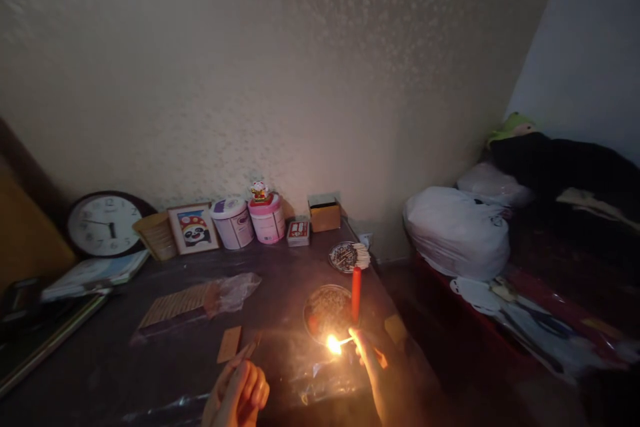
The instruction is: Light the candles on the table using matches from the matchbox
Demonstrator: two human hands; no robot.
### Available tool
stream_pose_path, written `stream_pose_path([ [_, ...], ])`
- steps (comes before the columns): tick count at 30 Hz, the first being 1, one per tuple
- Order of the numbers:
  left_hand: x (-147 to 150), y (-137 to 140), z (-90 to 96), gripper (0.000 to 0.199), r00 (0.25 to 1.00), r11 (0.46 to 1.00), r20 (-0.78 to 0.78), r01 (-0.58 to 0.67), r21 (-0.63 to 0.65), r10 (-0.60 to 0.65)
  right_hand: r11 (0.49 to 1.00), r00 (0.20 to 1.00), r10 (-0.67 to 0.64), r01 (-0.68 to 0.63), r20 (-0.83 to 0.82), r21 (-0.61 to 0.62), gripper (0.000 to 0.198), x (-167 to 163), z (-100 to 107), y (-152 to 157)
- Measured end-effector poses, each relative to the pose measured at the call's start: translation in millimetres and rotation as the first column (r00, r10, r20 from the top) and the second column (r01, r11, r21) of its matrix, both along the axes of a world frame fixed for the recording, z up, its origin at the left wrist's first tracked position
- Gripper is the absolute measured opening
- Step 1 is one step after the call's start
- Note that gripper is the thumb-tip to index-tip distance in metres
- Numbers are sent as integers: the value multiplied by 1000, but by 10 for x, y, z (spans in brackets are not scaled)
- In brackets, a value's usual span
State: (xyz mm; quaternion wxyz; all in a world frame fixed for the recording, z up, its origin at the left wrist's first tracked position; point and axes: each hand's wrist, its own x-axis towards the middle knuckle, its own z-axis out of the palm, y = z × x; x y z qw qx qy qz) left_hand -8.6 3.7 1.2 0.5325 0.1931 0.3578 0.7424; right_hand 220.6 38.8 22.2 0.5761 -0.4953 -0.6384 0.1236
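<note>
My right hand pinches a burning match, its flame just below and left of an upright red candle. The candle stands at the right edge of a round metal dish on the dark table. My left hand is at the bottom of the view, fingers curled around a small matchbox that pokes out above them. The candle's wick is unlit.
Along the wall stand a clock, a woven cup, a framed panda picture, two tubs, a small red box and a cardboard box. A lid with matches, a plastic-wrapped packet; white bags on the bed right.
</note>
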Motion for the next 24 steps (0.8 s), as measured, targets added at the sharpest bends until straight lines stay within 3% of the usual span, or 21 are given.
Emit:
stream_pose_path([
  [3,-5,0,-4,42,999,1000,29,-15,-21,16,976,998,41,-49,-43,-211,24,10,57,4],
  [5,-12,1,-12,49,999,999,29,-23,-26,24,962,996,59,-76,-71,-261,27,23,96,-6],
  [9,-23,8,-10,29,1000,999,19,-14,-34,15,940,985,76,-123,-156,-319,27,46,149,-17],
  [14,2,-5,25,45,1000,996,-11,-26,-84,26,920,961,91,-182,-262,-347,19,39,193,23],
  [18,14,-13,31,32,998,990,25,-51,-130,55,888,963,62,-172,-261,-426,18,23,212,55],
  [24,3,-4,80,39,995,981,37,-80,-177,88,859,968,99,-201,-232,-472,22,17,200,27],
])
